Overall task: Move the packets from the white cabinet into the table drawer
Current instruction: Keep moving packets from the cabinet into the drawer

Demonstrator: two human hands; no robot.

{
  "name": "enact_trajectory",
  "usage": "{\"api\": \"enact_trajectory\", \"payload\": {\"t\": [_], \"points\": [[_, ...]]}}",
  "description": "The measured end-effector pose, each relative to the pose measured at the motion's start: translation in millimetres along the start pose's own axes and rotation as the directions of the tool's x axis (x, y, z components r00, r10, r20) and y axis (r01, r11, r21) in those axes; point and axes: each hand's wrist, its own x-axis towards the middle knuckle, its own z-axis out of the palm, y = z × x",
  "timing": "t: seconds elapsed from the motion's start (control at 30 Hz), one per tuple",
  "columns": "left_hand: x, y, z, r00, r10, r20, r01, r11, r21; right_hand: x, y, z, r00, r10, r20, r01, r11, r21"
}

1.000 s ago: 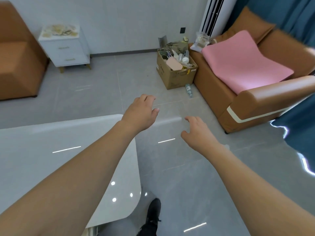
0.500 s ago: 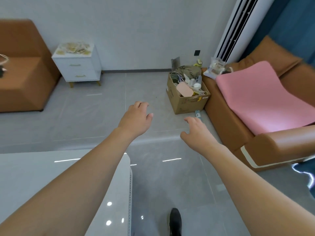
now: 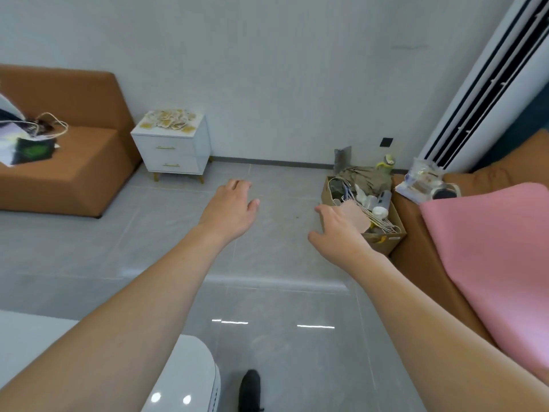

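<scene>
A grey tiled floor (image 3: 267,292) runs to the white cabinet (image 3: 172,150) by the far wall, packets (image 3: 169,121) piled on its top. Left hand (image 3: 230,209) and right hand (image 3: 338,230), well short of it, have relaxed, empty fingers. Nothing looks moved yet; everything remains.

Two hands, left hand (image 3: 230,208) and right hand (image 3: 338,231), both empty; one white cabinet (image 3: 173,145) with two drawers, one heap of packets (image 3: 169,120), uncountable; one cardboard box (image 3: 383,242).
</scene>
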Motion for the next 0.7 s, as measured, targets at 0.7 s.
{"api": "enact_trajectory", "payload": {"t": [0.7], "points": [[460.8,-66.4,-31.2,0.996,0.092,-0.012,-0.093,0.996,-0.014,447.7,-42.6,-92.0,0.995,0.024,-0.095,-0.019,0.998,0.054]]}}
